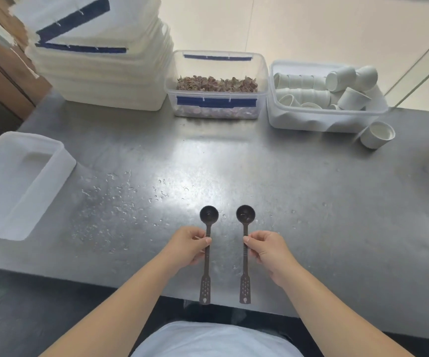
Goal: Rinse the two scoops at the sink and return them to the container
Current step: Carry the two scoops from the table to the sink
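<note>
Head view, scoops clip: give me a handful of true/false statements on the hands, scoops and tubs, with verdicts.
1. Each hand holds one scoop by its handle. True: the left hand pinches the left scoop, the right hand the right scoop.
2. The scoop bowls point toward the person. False: the bowls point away, the perforated handle ends toward the person.
3. The open clear tub holds dried petals. True.
4. The cup tub is empty. False: it is full of white cups, and one more cup stands on the counter beside it.
5. The counter is dry. False: water droplets lie left of the scoops.
</note>
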Available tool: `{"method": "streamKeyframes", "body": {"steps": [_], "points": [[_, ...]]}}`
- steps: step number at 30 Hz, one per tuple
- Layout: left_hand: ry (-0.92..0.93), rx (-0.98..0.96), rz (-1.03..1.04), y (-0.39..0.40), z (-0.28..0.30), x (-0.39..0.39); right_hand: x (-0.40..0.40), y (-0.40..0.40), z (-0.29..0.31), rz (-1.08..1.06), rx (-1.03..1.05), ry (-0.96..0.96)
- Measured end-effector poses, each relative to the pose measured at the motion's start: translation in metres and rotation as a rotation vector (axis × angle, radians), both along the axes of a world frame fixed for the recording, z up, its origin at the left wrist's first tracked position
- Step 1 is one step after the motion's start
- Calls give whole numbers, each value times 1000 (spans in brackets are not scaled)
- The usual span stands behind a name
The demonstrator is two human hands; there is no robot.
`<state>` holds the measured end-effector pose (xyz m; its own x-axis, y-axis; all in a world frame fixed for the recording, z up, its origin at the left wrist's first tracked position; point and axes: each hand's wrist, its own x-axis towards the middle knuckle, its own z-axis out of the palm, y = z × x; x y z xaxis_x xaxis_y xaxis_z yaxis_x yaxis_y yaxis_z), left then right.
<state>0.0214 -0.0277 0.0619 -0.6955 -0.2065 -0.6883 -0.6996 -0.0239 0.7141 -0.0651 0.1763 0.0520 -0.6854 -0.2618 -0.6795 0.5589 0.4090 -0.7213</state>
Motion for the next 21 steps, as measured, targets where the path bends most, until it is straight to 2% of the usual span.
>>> {"method": "streamKeyframes", "body": {"steps": [9,21], "points": [[29,-88,348,49,36,69,15,4,39,295,-104,23],[33,-108,855,91,46,209,99,-39,57,819,-56,47]]}}
